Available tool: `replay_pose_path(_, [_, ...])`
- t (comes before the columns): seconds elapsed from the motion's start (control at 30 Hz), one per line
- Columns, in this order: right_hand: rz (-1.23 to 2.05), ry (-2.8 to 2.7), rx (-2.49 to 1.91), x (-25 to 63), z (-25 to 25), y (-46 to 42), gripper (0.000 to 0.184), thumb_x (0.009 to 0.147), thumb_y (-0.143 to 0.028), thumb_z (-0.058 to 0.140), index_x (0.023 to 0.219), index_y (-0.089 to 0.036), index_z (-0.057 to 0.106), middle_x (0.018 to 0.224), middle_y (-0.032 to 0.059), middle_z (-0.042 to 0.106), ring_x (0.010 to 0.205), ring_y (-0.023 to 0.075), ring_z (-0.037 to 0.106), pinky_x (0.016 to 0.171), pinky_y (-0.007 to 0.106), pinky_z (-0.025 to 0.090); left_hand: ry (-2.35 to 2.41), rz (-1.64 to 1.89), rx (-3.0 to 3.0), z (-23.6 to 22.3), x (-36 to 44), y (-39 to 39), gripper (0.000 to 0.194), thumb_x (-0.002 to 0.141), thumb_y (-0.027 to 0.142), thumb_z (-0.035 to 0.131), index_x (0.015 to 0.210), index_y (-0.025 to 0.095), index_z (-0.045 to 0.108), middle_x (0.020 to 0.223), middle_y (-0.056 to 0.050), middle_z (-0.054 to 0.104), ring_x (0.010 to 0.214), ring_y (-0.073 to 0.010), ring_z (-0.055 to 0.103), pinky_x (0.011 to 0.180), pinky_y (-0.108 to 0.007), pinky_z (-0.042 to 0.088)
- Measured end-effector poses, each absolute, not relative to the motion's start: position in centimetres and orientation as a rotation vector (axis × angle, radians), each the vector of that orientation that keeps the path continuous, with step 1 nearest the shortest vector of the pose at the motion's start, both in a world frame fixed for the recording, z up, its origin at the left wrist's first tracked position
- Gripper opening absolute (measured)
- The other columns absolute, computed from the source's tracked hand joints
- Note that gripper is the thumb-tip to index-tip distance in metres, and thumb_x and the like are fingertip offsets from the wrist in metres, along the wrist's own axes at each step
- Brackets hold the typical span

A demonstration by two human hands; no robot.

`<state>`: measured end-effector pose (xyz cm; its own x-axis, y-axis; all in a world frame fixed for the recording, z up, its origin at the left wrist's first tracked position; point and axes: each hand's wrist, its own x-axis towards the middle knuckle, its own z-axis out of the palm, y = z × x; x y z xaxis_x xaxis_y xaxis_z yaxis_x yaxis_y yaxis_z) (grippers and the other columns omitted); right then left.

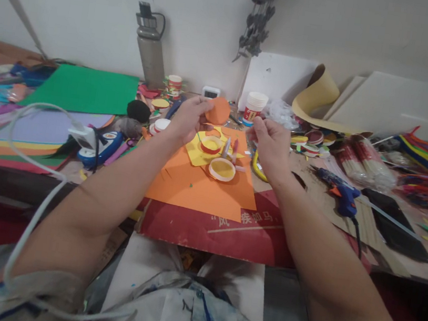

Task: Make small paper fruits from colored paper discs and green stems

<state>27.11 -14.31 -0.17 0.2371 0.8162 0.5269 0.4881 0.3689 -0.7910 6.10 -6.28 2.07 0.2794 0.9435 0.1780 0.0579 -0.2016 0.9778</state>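
Note:
My left hand (193, 117) pinches an orange paper circle (220, 111) by its left edge, above the work area. To its right, my right hand (270, 142) is raised with thumb and fingers pressed together; what they hold, if anything, I cannot make out. Below the hands, orange paper sheets (193, 192) lie under a yellow paper piece (195, 153). On these rest a small round piece with a red rim (211, 145), a shallow round cup piece with a yellowish inside (222, 169) and a few crayon-like sticks (235, 150). Stacked paper cups (255, 107) stand behind my right hand.
A blue glue gun (346, 198) and a black phone-like slab (396, 223) lie at right. At left are green sheets (84, 89), a blue device (102, 147) and a white cable (36, 220). A bottle (151, 56) stands by the wall. Red cardboard (211, 234) covers the front edge.

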Motion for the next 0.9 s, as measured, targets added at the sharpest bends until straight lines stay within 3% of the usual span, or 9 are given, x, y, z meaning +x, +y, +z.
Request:
replay_pose_path(0.13, [-0.022,-1.547,-1.384,27.3,-0.2,-14.9,0.03,0.106,-0.049,0.059,0.093,-0.025,0.071,0.104,0.0099,0.072,0.118,0.0308,0.065,0.109,0.052,0.049,0.984,1.088,1.606,1.8,7.1,-7.6,0.012,0.094,0.026,0.065,0.103,0.02,0.059,0.091,-0.002,0.071,0.077,-0.0139,0.069,0.07,-0.029,0.06])
replay_pose_path(0.23, [-0.164,-1.556,-1.372,27.7,-0.7,-14.9,0.025,0.104,-0.045,0.058,0.112,-0.026,0.071,0.122,0.0123,0.071,0.125,0.0331,0.062,0.112,0.059,0.046,0.924,1.034,1.883,1.4,8.4,-9.2,0.01,0.096,0.021,0.06,0.104,0.018,0.063,0.097,-0.005,0.074,0.088,-0.0182,0.072,0.082,-0.034,0.061])
replay_pose_path(0.33, [-0.197,-1.519,-1.324,28.2,-1.4,-14.6,0.027,0.101,-0.044,0.058,0.117,-0.024,0.069,0.121,0.0121,0.071,0.118,0.0316,0.064,0.106,0.056,0.05,0.847,0.978,2.267,0.9,9.4,-10.6,0.014,0.092,0.016,0.059,0.103,0.018,0.068,0.109,-0.009,0.078,0.107,-0.0227,0.072,0.102,-0.039,0.057])
replay_pose_path(0.4, [-0.173,-1.484,-1.338,28.3,-1.9,-14.4,0.027,0.099,-0.043,0.059,0.115,-0.024,0.069,0.119,0.0125,0.072,0.113,0.0306,0.066,0.101,0.053,0.052,0.869,0.881,2.411,0.7,9.6,-11.2,0.022,0.092,0.014,0.057,0.109,0.018,0.071,0.117,-0.011,0.079,0.112,-0.0253,0.072,0.105,-0.041,0.055])
replay_pose_path(0.63, [0.01,-1.429,-1.386,27.6,-2.7,-14.5,0.026,0.093,-0.042,0.062,0.11,-0.025,0.07,0.112,0.0132,0.075,0.1,0.029,0.067,0.091,0.049,0.055,1.072,0.657,2.474,1.0,8.9,-11.6,0.032,0.099,0.016,0.053,0.123,0.015,0.074,0.127,-0.017,0.08,0.123,-0.0303,0.074,0.102,-0.042,0.058])
replay_pose_path(0.8, [0.166,-1.402,-1.264,25.8,-0.7,-15.4,0.019,0.089,-0.04,0.068,0.103,-0.027,0.069,0.098,0.0083,0.073,0.088,0.0266,0.067,0.085,0.046,0.055,1.096,0.441,2.53,0.6,9.9,-12.8,0.034,0.101,0.02,0.054,0.127,0.015,0.075,0.118,-0.02,0.082,0.111,-0.0328,0.079,0.086,-0.042,0.06])
replay_pose_path(0.9, [0.265,-1.565,-1.202,23.5,1.6,-16.1,0.017,0.09,-0.041,0.069,0.099,-0.027,0.07,0.092,0.0057,0.072,0.083,0.0244,0.066,0.081,0.043,0.055,0.995,0.463,2.579,-0.2,10.8,-13.1,0.032,0.101,0.022,0.06,0.127,0.017,0.079,0.117,-0.019,0.083,0.112,-0.0325,0.079,0.09,-0.043,0.061])
